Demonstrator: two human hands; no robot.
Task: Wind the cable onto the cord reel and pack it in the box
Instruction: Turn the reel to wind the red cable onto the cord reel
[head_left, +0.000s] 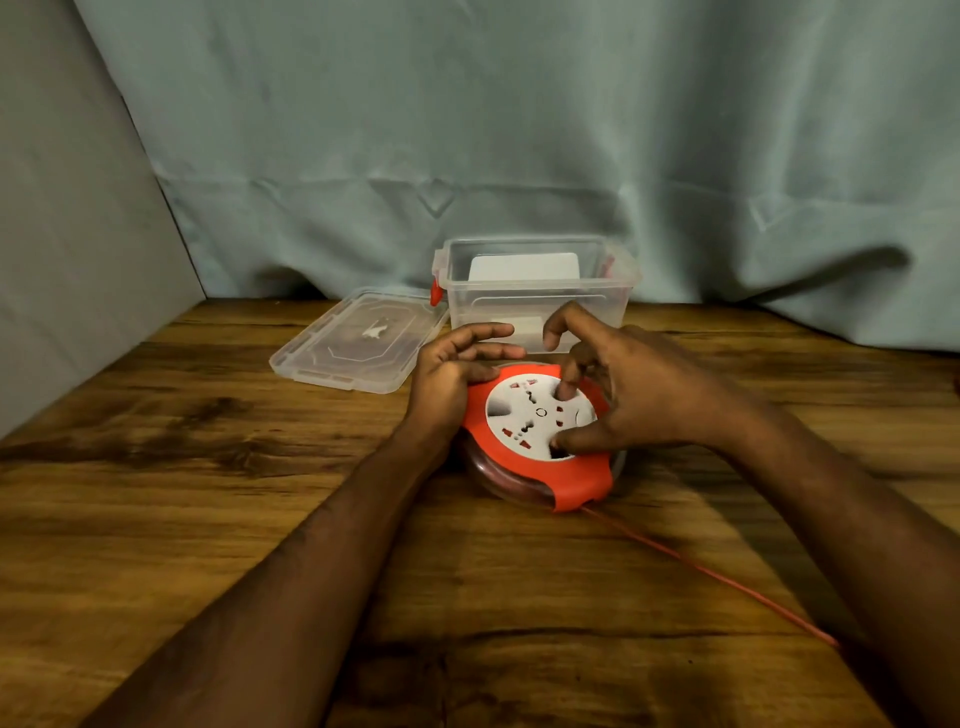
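reel (540, 441) flat on table (208, 467), before the open box (540, 291) | left hand (449, 374) loosely curled, steadying its left rim | right hand (623, 395) fingertips dipped into white disc | cable (727, 582) trails off right-near, unwound

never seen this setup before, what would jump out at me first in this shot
The bright red cord reel with its white socket face sits mid-table, both hands on it: the left hand steadies its left edge while the right hand presses fingers into the white disc. A red cable trails off to the lower right. Behind, a clear box stands open, its lid lying beside it.
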